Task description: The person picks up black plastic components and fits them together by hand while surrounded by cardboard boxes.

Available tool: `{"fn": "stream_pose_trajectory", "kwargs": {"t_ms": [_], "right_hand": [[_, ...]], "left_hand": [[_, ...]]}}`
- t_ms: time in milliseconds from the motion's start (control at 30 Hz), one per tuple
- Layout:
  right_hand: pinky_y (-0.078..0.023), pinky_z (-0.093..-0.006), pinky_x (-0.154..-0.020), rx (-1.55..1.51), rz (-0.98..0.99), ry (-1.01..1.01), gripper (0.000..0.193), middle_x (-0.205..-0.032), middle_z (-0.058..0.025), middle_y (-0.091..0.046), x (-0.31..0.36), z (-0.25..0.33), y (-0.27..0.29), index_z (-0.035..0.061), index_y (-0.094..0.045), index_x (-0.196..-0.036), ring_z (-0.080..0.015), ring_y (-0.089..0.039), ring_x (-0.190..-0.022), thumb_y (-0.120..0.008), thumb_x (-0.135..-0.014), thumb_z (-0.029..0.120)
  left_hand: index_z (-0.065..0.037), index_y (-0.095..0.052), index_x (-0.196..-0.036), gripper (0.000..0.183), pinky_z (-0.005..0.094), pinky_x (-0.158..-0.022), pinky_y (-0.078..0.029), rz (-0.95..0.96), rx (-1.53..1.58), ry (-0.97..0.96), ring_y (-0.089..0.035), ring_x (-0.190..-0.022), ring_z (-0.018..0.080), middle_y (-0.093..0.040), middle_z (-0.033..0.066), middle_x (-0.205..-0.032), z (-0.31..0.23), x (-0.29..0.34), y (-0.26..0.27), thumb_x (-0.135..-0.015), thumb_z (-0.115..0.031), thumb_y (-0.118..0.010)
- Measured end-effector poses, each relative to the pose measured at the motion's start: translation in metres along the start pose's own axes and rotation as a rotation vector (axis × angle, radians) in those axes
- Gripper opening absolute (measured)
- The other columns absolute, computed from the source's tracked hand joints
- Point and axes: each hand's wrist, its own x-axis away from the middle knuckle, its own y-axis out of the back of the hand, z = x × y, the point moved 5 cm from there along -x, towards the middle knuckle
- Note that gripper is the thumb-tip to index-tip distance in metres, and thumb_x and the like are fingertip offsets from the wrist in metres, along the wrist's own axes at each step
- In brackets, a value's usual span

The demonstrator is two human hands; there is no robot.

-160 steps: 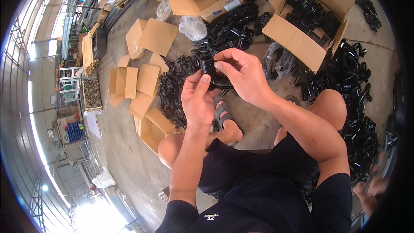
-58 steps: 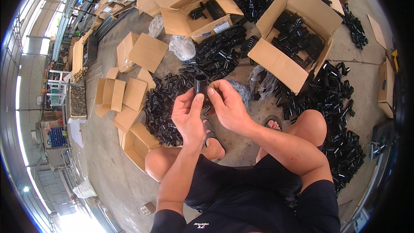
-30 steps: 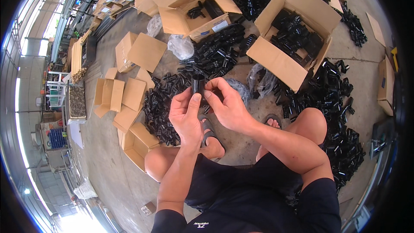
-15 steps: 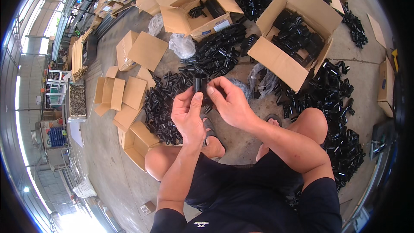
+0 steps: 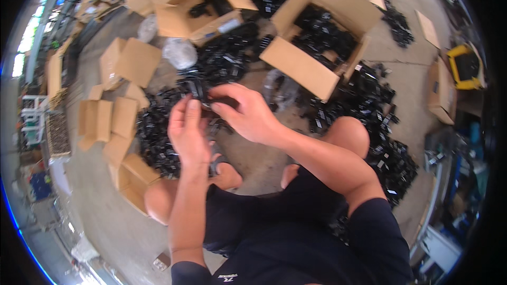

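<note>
Concrete floor [image 5: 259, 155] below fingers [image 5: 228, 90]; view swung right; left hand [image 5: 190, 134], right hand [image 5: 251, 116] still pinch fitting [image 5: 197, 88]: handling continues.

Around me the grey concrete floor [image 5: 259, 161] is strewn with heaps of glossy black parts [image 5: 158, 140]; opened brown cartons [image 5: 299, 68], crumpled clear plastic [image 5: 179, 54] and smaller cardboard boxes [image 5: 122, 119] sit among and beside them.

We have swung our view to the right: the cartons [image 5: 300, 68] sit farther left, a yellow frame [image 5: 466, 83] shows more fully, and the black tube [image 5: 198, 89] we hold has blurred and seems tilted leftward.
</note>
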Motion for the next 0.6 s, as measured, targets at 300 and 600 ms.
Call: {"fn": "stream_pose_trajectory", "kwargs": {"t_ms": [300, 600], "right_hand": [[-0.05, -0.0231, -0.061, 0.329, -0.083, -0.05, 0.02, -0.088, -0.0003, -0.07, -0.025, 0.051, 0.121, 0.0037, -0.072, -0.112, -0.0065, -0.06, -0.07, -0.067, -0.095, 0.013], [-0.055, -0.0402, -0.079, 1.167, -0.11, -0.432, 0.024, -0.091, -0.019, -0.073, 0.078, -0.025, 0.291, 0.0015, -0.073, -0.101, -0.0339, -0.072, -0.083, -0.069, -0.086, 0.02]], "left_hand": [[-0.001, -0.065, -0.114, 0.022, 0.0404, -0.107, -0.047, 0.049, 0.054, -0.178, -0.062, -0.122, 0.0252, -0.068, 0.0181, -0.127, -0.033, 0.001, 0.005, -0.106, -0.02, -0.058], [-0.003, -0.071, -0.102, 0.025, 0.0403, -0.101, -0.048, 0.069, 0.218, -0.233, -0.066, -0.115, 0.0268, -0.073, 0.0174, -0.111, -0.063, 0.01, 0.022, -0.106, -0.025, -0.059]]}}
